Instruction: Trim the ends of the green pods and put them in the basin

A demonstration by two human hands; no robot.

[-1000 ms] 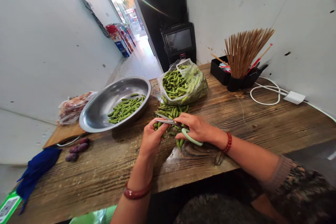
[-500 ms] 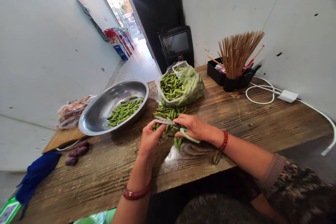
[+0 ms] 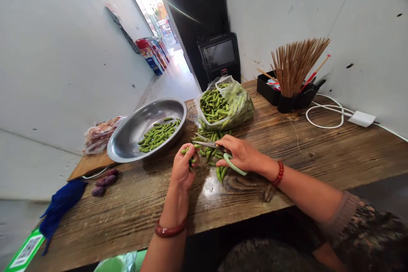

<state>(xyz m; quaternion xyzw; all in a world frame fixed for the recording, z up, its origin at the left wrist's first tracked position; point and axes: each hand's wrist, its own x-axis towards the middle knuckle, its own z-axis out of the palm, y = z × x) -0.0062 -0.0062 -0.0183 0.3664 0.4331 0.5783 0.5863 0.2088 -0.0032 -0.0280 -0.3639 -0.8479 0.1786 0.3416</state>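
Green edamame pods (image 3: pixel 185 151) are pinched in my left hand (image 3: pixel 183 165), one poking out between thumb and forefinger. My right hand (image 3: pixel 240 153) is closed round the pale green handles of a pair of scissors (image 3: pixel 208 143). The scissor blades are apart and point left, close to the pod tip at my left fingers. Under and behind the blades lies a loose pile of edamame (image 3: pixel 210 153) on the wooden table (image 3: pixel 134 212). Just beyond it stands a clear plastic bag (image 3: pixel 245 106) full of pods. To the left, a steel basin (image 3: pixel 123 144) holds more pods.
Purple oval fruits (image 3: pixel 105 182) and a blue cloth (image 3: pixel 63 204) lie at the left. A plastic-wrapped bundle (image 3: pixel 102 134) sits behind the basin. At the back right are a black holder (image 3: pixel 287 102) of wooden skewers and a white cable (image 3: pixel 325 126).
The scissor blades have spread wider and moved slightly away from my left fingers. A pod now shows between my left thumb and forefinger. The whole view has shifted a little.
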